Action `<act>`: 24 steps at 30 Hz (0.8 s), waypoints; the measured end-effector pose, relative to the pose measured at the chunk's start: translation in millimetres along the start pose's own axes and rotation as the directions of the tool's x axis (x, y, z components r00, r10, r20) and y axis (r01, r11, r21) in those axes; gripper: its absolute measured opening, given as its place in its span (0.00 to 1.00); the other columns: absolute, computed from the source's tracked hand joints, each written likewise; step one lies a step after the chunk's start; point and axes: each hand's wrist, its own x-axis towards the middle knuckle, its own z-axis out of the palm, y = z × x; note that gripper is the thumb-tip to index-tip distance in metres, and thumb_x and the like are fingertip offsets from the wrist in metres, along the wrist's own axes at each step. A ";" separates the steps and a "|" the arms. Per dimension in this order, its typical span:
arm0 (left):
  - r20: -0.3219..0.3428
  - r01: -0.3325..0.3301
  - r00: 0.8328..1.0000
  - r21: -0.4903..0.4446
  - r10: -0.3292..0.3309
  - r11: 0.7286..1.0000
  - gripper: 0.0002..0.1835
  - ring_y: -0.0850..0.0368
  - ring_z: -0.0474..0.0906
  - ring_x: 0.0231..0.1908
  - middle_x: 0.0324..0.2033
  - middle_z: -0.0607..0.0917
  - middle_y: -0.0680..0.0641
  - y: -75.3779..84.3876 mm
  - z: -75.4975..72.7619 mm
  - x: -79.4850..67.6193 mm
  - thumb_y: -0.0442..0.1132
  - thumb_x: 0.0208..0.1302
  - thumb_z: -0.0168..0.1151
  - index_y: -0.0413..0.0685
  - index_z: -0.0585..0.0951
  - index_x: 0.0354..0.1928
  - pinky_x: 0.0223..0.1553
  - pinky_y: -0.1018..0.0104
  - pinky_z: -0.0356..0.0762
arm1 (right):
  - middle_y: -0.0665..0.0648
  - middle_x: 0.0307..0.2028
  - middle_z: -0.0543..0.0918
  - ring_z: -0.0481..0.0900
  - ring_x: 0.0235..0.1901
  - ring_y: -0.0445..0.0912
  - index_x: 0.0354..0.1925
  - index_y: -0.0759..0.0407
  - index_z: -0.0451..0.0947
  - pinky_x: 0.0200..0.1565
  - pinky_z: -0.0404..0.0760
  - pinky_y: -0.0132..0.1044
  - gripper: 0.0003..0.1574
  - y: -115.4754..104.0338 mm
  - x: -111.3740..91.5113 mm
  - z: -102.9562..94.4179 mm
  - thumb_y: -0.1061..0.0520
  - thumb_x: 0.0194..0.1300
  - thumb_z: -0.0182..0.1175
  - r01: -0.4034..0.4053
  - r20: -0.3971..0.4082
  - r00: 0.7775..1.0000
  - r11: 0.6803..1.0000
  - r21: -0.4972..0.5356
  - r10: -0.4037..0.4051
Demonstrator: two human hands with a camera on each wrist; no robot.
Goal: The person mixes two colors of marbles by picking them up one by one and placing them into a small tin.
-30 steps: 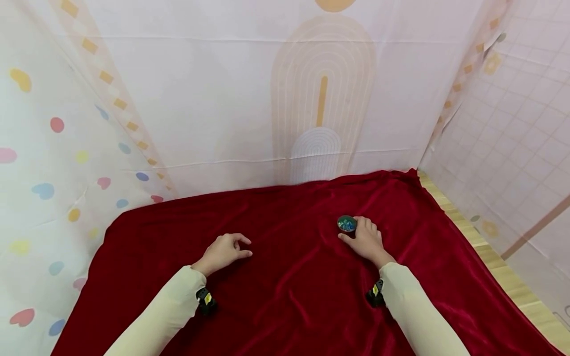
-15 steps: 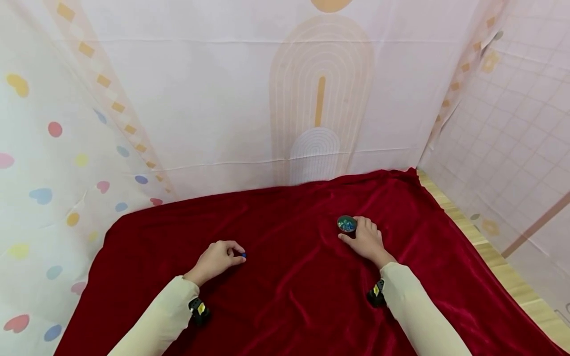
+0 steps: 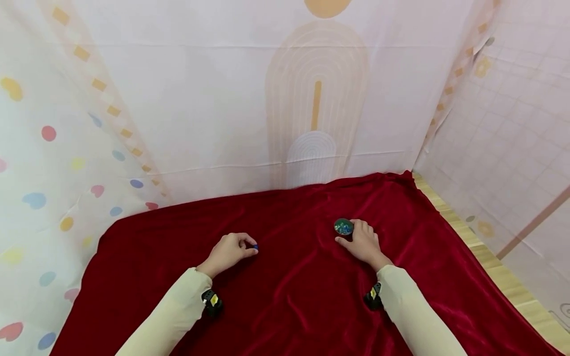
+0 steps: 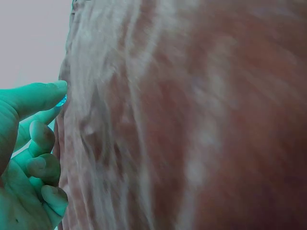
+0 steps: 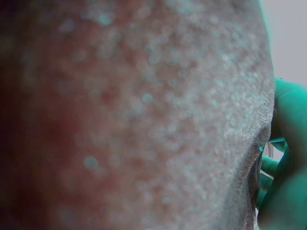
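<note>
My left hand [image 3: 229,253] pinches a small blue bead-like piece [image 3: 256,246] between thumb and index finger, over the left middle of the red cloth. In the left wrist view the piece [image 4: 62,101] looks bright and faceted, mostly covered by the fingertips, with the other fingers curled below. To the right, my right hand [image 3: 365,242] holds a small round container [image 3: 343,227] from its right side, thumb in front and fingers behind. Blue and green bits show in its dark round top. The right wrist view has only part of that hand [image 5: 290,158] behind a cloth fold.
Wrinkled red velvet cloth [image 3: 276,296] covers the table, with a strip of light wood [image 3: 485,262] bare along the right edge. Patterned white sheets [image 3: 213,113] hang behind and at both sides. A black camera is strapped to each wrist.
A second ago no piece showed at my left fingertips; half a second ago the blue piece appeared between them. The left hand has since shifted right with it. The right hand stays at the container.
</note>
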 end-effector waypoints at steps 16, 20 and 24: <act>0.002 -0.081 0.997 0.003 0.081 0.997 0.08 0.60 0.68 0.20 0.19 0.76 0.52 61.9 20.0 44.5 0.44 0.58 0.69 0.53 0.86 0.38 0.22 0.68 0.66 | 0.68 0.61 0.66 0.61 0.63 0.63 0.64 0.66 0.58 0.60 0.62 0.58 0.45 2.1 1.7 2.0 0.40 0.62 0.62 -0.007 -0.005 1.000 1.000 0.001 0.007; 0.014 -0.123 0.992 0.010 0.122 0.992 0.08 0.61 0.68 0.20 0.19 0.76 0.52 82.9 25.3 56.5 0.45 0.58 0.69 0.53 0.86 0.38 0.22 0.68 0.65 | 0.68 0.62 0.66 0.61 0.63 0.63 0.64 0.66 0.58 0.60 0.62 0.58 0.44 2.0 0.4 1.2 0.41 0.63 0.62 -0.009 -0.004 1.000 1.000 0.006 0.009; 0.025 -0.158 0.987 0.010 0.157 0.987 0.08 0.61 0.67 0.20 0.19 0.76 0.52 101.4 31.8 65.6 0.45 0.57 0.69 0.53 0.86 0.37 0.22 0.69 0.64 | 0.68 0.61 0.67 0.61 0.63 0.63 0.64 0.66 0.59 0.59 0.62 0.58 0.44 2.0 0.1 2.4 0.41 0.62 0.62 -0.006 -0.009 1.000 1.000 0.007 0.006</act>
